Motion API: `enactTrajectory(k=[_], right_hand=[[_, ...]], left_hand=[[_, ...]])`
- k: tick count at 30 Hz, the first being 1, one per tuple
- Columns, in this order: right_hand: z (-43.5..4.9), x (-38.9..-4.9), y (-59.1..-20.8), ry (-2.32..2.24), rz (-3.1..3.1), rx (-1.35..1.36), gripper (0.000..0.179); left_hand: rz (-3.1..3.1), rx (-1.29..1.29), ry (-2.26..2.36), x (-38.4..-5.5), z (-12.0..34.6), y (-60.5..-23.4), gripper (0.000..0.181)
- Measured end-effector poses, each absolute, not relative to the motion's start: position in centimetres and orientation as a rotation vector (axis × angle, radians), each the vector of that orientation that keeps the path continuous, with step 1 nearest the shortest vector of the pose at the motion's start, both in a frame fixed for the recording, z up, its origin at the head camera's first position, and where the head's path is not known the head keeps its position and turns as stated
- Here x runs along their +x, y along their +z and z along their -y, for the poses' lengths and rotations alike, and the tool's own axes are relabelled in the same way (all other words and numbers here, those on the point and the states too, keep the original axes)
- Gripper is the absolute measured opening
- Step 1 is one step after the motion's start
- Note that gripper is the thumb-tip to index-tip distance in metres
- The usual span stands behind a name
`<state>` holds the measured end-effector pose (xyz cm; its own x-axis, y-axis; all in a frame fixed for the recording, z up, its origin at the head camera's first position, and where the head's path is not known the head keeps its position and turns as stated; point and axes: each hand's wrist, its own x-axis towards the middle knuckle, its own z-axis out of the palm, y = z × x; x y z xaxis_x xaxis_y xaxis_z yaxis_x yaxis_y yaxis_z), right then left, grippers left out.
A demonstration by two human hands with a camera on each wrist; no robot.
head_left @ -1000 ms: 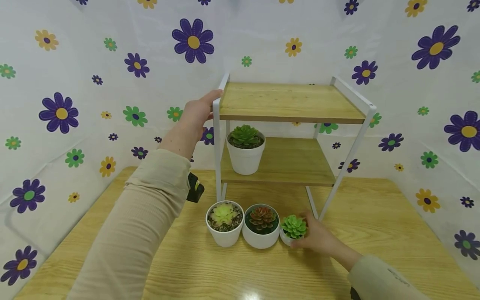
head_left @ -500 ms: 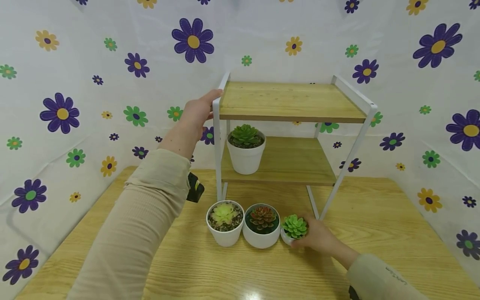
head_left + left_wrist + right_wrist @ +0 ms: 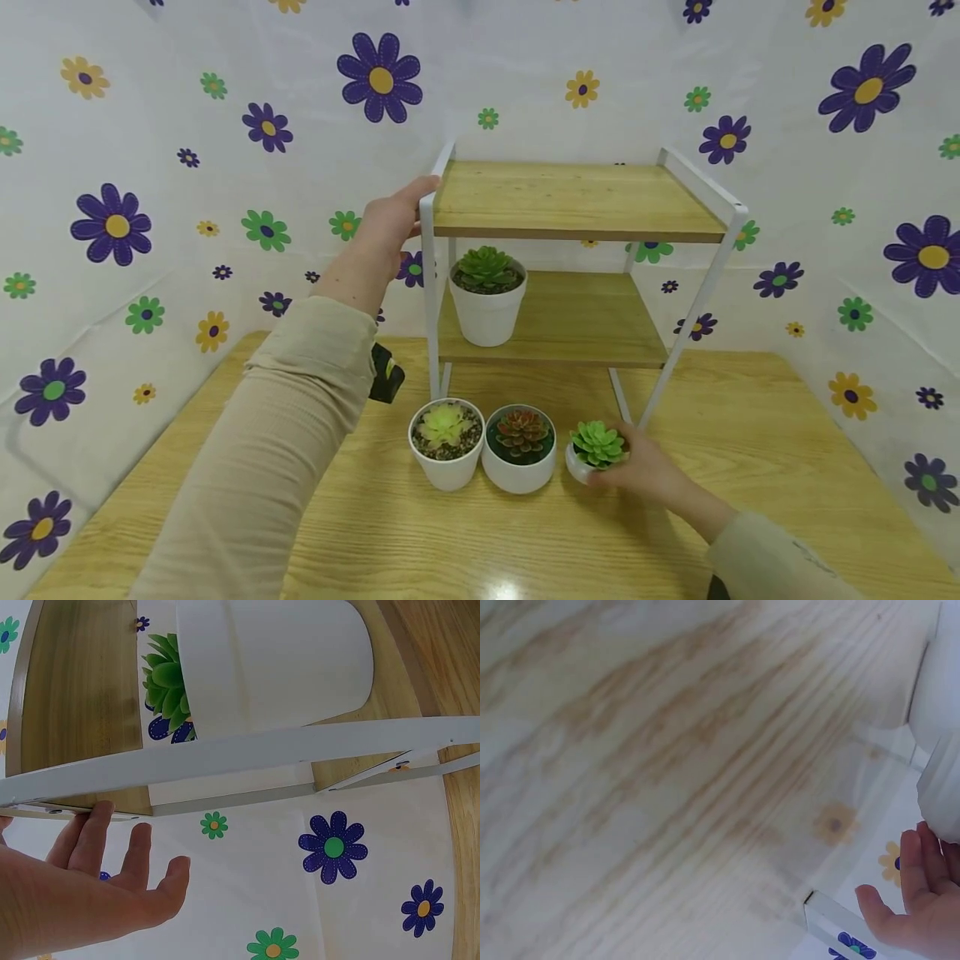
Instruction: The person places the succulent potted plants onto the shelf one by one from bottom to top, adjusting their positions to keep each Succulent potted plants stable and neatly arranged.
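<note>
My left hand [image 3: 386,229] grips the upper left side of a two-tier wooden shelf [image 3: 570,196] with a white metal frame. In the left wrist view, some fingertips of that hand [image 3: 105,885] touch the underside of the top board. Down at the right front, my right hand [image 3: 648,467] holds a small white pot with a bright green succulent [image 3: 597,444] between thumb and fingers. The right wrist view shows that hand [image 3: 926,907] against a white ribbed pot [image 3: 943,791]. A gap separates this pot from the red succulent's pot [image 3: 519,477].
On the lower board stands a white pot with a dark green succulent [image 3: 489,312]. A yellow-green succulent in a white pot [image 3: 447,471] sits beside the red one, before the shelf's left leg. The wooden table [image 3: 420,550] meets a flower-print backdrop [image 3: 315,50].
My right hand has shifted the small green succulent's pot to the right, opening a gap from the red succulent's pot. The left hand stays on the shelf.
</note>
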<state>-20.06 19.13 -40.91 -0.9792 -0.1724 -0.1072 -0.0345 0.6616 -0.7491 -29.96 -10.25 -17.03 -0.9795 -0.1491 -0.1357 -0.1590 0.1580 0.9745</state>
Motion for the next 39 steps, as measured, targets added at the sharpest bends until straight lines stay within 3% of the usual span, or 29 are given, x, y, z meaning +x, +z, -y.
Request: enactTrajectory(k=[18, 34, 39], right_hand=[[-20.3, -19.7, -38.7, -1.259, -2.667, -0.281, 0.067], [-21.0, -20.2, -34.4, -1.312, -2.662, -0.326, 0.063], [-21.3, -20.6, -32.9, -1.305, -2.663, -0.315, 0.071]], left_hand=[[-2.379, -0.317, 2.015, -30.0, 10.3, -17.0, 0.068], [-2.379, -0.312, 2.022, -30.1, 10.2, -17.2, 0.067], [-2.374, -0.316, 2.021, -30.1, 10.3, -17.1, 0.068]])
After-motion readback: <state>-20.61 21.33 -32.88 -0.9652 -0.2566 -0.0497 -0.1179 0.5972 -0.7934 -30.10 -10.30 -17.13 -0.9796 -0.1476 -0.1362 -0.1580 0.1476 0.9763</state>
